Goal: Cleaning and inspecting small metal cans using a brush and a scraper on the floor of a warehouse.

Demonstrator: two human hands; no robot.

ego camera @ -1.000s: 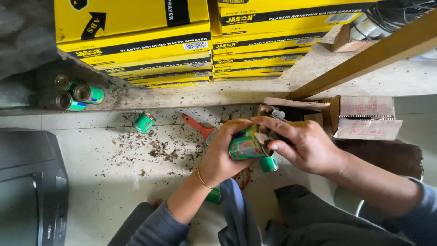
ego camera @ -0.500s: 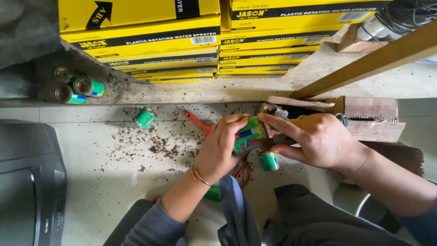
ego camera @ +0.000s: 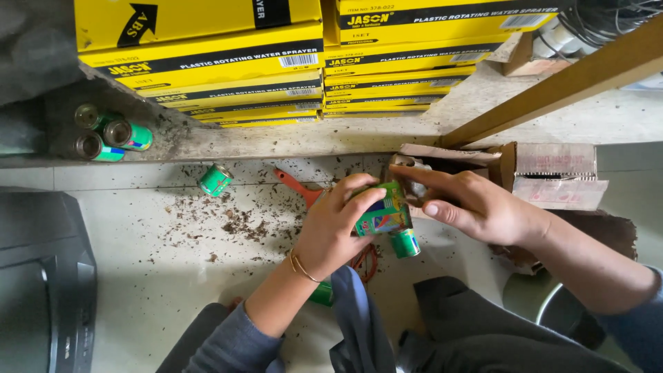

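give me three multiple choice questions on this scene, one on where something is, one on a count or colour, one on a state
1. Where does the lone green can lie?
A. on the floor left of the hands
B. on top of the yellow boxes
C. on the dark box at the left

2. How many cans lie grouped on the ledge?
A. one
B. three
C. six

3. How is the green piece between the hands held?
A. lying untouched on the floor
B. gripped by the left hand with the right hand on it
C. held by the right hand alone

Answers: 1 A, it lies among the debris on the tile; 2 B, three ends show; 3 B, the left hand wraps it and the right hand covers its top.
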